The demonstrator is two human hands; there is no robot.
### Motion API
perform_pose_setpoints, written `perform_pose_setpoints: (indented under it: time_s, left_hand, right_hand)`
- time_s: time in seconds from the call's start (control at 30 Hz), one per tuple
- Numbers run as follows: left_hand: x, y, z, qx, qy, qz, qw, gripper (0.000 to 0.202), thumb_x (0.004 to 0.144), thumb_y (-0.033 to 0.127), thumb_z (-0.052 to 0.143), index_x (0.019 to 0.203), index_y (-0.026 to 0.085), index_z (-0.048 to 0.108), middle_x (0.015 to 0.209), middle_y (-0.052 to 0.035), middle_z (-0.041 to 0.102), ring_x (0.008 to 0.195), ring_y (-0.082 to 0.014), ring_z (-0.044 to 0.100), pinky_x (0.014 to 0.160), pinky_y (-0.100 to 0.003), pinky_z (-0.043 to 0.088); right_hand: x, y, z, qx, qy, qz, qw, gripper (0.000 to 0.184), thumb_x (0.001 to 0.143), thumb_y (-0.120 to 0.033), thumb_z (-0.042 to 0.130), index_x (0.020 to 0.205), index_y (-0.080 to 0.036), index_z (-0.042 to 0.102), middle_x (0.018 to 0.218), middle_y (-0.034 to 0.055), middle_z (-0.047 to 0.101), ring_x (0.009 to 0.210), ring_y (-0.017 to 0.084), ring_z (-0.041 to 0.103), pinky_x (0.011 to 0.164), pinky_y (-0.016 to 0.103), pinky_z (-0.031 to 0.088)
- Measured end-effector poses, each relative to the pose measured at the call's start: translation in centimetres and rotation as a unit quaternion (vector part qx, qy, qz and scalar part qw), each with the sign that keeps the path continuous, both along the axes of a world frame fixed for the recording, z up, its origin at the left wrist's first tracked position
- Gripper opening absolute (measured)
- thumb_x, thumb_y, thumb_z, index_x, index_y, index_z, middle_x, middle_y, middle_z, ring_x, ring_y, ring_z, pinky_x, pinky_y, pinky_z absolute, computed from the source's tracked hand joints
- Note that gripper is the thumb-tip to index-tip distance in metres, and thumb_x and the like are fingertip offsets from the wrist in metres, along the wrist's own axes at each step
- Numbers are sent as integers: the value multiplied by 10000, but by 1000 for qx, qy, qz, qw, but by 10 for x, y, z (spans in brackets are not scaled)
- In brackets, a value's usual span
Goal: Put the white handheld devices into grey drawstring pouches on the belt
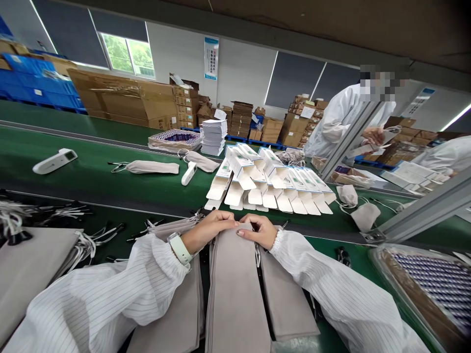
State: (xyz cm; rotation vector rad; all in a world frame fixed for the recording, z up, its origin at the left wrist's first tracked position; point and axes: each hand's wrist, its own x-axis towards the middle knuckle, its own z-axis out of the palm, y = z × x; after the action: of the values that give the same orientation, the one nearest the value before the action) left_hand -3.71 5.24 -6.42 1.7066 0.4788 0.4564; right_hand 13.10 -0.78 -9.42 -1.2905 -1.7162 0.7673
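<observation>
A stack of grey fabric pouches (235, 294) lies lengthwise in front of me on the green bench. My left hand (209, 229) and my right hand (257, 230) meet at the far end of the top pouch, fingers curled and pinching its opening. More grey pouch stacks lie beside it, one to the left (176, 314) and one to the right (285, 299). A white watch sits on my left wrist.
Open white cartons (272, 186) are fanned out on the green conveyor (91, 176). White handheld devices (54, 161) and filled pouches (152, 167) lie on the belt. A tray of blue-topped items (437, 284) stands at right. A co-worker in white (342, 122) stands beyond a metal frame post.
</observation>
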Motion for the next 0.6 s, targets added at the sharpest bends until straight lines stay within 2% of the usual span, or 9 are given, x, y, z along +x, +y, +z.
perform_pose_setpoints:
  time_s: [0.17,0.3,0.6]
  left_hand:
    - [-2,0,2,11,-20,-24,999,288,695,350,529,559,133,396,567,41,317,540,-78,286,491,-198,211]
    - [0,0,1,67,-10,-13,998,310,707,372,532,555,130,412,561,45,318,551,-80,299,502,-196,215]
    - [3,1,-5,108,-10,-7,994,331,730,379,515,544,130,399,550,49,307,547,-75,299,494,-188,220]
  right_hand:
    - [-1,0,1,6,4,1,1000,236,646,-372,599,647,-146,531,658,-3,506,558,82,415,502,207,334]
    - [-1,0,1,12,2,-3,1000,240,653,-371,590,615,-148,512,641,-7,495,545,78,400,496,205,321]
    - [1,1,-3,10,-20,-8,1000,248,674,-388,568,625,-152,511,645,-4,504,534,76,387,489,205,310]
